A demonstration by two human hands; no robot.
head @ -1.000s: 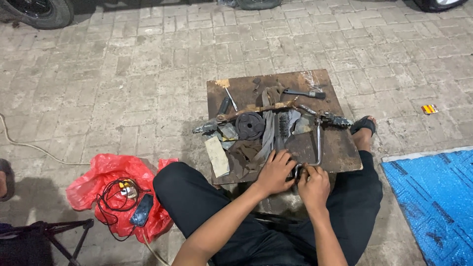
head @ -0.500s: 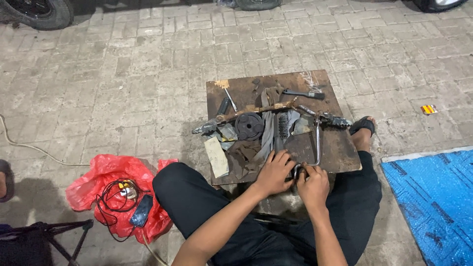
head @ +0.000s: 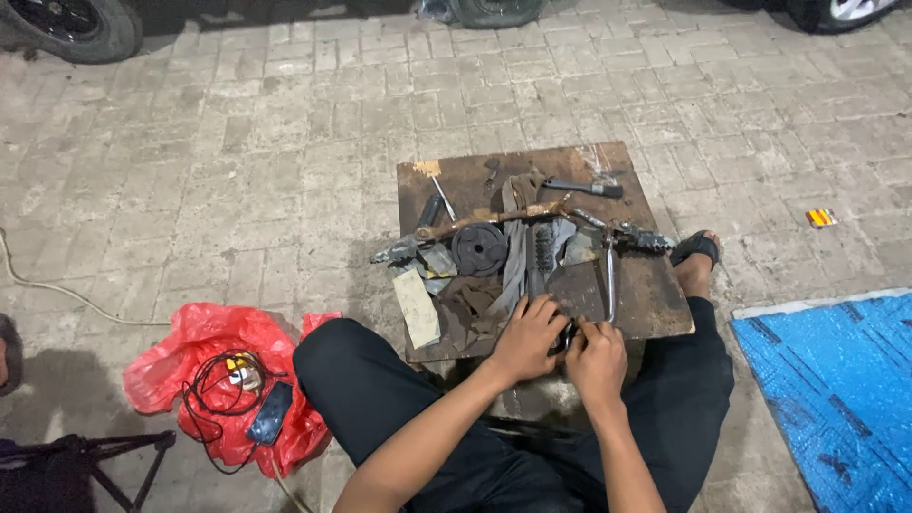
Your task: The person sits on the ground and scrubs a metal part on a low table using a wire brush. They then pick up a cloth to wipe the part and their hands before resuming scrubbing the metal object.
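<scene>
At six o'clock on the brown board (head: 655,313), the left hand (head: 527,337) and right hand (head: 597,361) meet over a small dark part (head: 567,336), fingers of both curled and clamped on it. Beyond them, toward twelve o'clock, lie a dark round disc (head: 479,248), a grey metal rod (head: 609,280) and a rusty bar (head: 513,215) among rags. Off at eight o'clock a red plastic bag (head: 204,347) rests on the paving, and at four o'clock lies a blue tarp (head: 836,380).

A red plastic bag (head: 204,356) (cables inside) lies beside a blue tarp (head: 836,380).
</scene>
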